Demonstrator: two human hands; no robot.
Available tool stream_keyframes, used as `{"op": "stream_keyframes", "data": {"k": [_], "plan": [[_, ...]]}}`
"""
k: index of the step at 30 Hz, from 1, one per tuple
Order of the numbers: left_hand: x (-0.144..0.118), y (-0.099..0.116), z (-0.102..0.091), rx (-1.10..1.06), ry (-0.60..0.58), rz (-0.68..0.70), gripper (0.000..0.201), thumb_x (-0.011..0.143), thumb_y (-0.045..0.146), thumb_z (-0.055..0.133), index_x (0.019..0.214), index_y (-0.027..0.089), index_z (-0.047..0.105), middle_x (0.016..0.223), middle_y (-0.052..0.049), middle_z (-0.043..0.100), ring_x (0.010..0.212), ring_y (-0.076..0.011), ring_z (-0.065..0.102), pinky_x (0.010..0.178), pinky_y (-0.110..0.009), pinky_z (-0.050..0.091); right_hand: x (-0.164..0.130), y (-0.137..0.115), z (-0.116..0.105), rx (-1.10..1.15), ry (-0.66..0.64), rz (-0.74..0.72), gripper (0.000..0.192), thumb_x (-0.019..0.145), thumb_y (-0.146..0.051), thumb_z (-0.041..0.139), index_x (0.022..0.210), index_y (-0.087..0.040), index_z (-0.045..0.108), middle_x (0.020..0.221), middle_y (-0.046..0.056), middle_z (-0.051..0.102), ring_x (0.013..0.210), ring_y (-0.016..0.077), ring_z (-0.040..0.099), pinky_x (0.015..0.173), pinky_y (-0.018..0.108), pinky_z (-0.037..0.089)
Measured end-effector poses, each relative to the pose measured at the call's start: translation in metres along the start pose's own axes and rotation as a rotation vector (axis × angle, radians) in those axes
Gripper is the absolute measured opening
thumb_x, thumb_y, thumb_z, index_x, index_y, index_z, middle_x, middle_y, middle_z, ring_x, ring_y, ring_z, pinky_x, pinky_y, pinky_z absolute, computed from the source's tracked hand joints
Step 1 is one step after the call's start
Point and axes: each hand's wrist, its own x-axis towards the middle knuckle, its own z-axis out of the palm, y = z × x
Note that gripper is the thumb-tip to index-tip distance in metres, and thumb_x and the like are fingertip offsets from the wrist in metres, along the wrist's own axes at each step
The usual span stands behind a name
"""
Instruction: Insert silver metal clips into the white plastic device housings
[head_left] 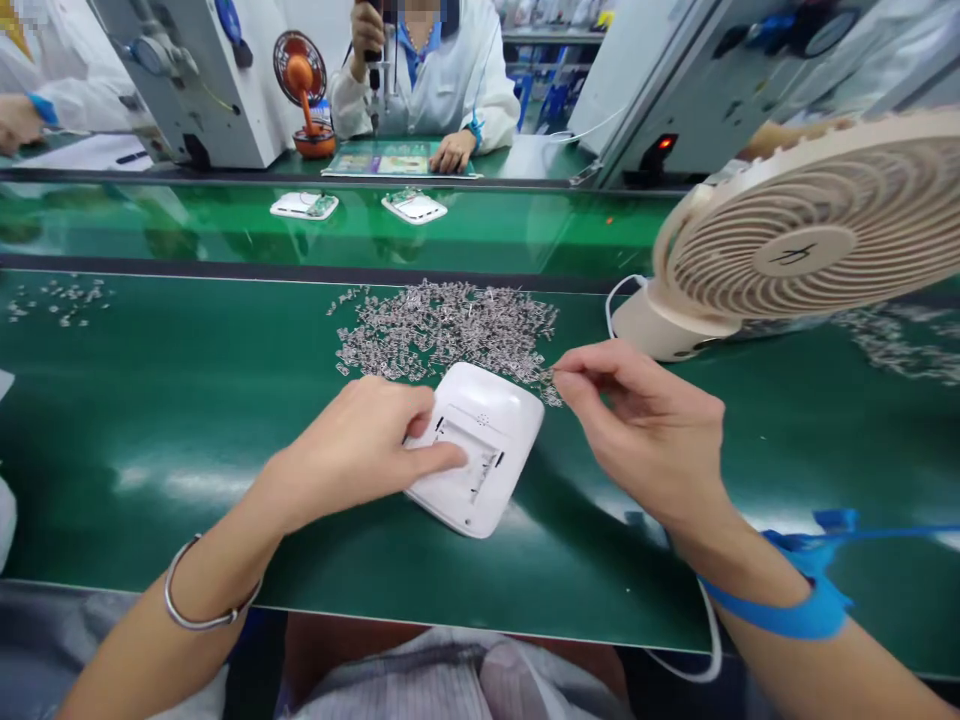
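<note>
A white plastic casing [480,445] lies flat on the green workbench mat [150,430], near the middle of its front edge, turned at a slant with an open rectangular recess facing up. The left hand [360,445] rests on the casing's left side, fingers curled together and the thumb pressed along the edge of the recess, pinning it down. The right hand [645,425] hovers just beside the casing's right corner, thumb and forefinger pinched shut on something very small at the fringe of the pile; the piece itself is too tiny to make out. A blue wrist strap [795,600] circles the right wrist, a thin metal bangle [199,610] the left.

Just behind the casing, touching its far corner, a heap of small metal clips [442,330] spreads over the mat. Toward the right edge stands a beige desk fan [810,240], tilted upward. Beyond the mat runs a green conveyor belt [525,230] carrying two more white casings [304,205]. Across the belt, a person in a white coat [431,80] sits at a bench, beside a small orange fan [304,90].
</note>
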Motion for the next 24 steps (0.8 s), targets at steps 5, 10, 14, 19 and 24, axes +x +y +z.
{"op": "stream_keyframes", "data": {"k": [5, 10, 14, 19, 24], "plan": [[0.005, 0.010, 0.028, 0.151, 0.160, 0.235, 0.046, 0.082, 0.028, 0.047, 0.128, 0.031, 0.042, 0.143, -0.005, 0.032, 0.108, -0.0251, 0.047, 0.087, -0.039, 0.035, -0.003, -0.002, 0.004, 0.046, -0.055, 0.046, 0.009, 0.081, -0.017, 0.054, 0.073, -0.022, 0.054, 0.068, -0.001, 0.052, 0.062, 0.0122, 0.047, 0.059, 0.027, 0.042], [0.003, 0.021, 0.031, 0.437, 0.116, -0.085, 0.035, 0.088, 0.029, 0.036, 0.118, 0.019, 0.052, 0.122, -0.015, 0.051, 0.085, -0.0261, 0.053, 0.075, -0.041, 0.037, -0.008, -0.009, 0.010, 0.136, -0.124, 0.105, 0.010, 0.079, -0.016, 0.055, 0.070, -0.021, 0.053, 0.066, -0.002, 0.052, 0.061, 0.0113, 0.048, 0.059, 0.026, 0.042], [0.000, 0.017, 0.025, 0.483, 0.268, -0.301, 0.037, 0.088, 0.039, 0.036, 0.094, 0.012, 0.060, 0.085, -0.016, 0.058, 0.081, -0.0292, 0.052, 0.073, -0.042, 0.037, -0.009, -0.013, 0.015, 0.185, -0.216, 0.130, 0.010, 0.078, -0.015, 0.053, 0.070, -0.021, 0.055, 0.067, 0.000, 0.055, 0.062, 0.0125, 0.051, 0.058, 0.026, 0.043], [0.007, 0.004, 0.028, 0.411, 0.296, -0.132, 0.035, 0.087, 0.031, 0.039, 0.115, 0.019, 0.054, 0.118, -0.013, 0.052, 0.101, -0.0326, 0.046, 0.082, -0.045, 0.034, -0.016, -0.012, 0.027, 0.143, -0.252, 0.062, 0.011, 0.078, -0.015, 0.052, 0.070, -0.020, 0.057, 0.085, 0.004, 0.060, 0.081, 0.0156, 0.058, 0.068, 0.028, 0.047], [0.006, 0.009, 0.028, 0.385, 0.166, -0.251, 0.037, 0.087, 0.038, 0.038, 0.095, 0.015, 0.065, 0.094, -0.015, 0.060, 0.090, -0.0342, 0.049, 0.077, -0.047, 0.034, -0.023, -0.011, 0.035, 0.036, -0.283, 0.014, 0.014, 0.078, -0.013, 0.051, 0.067, -0.018, 0.057, 0.091, 0.006, 0.058, 0.082, 0.0157, 0.058, 0.066, 0.027, 0.047]]}}
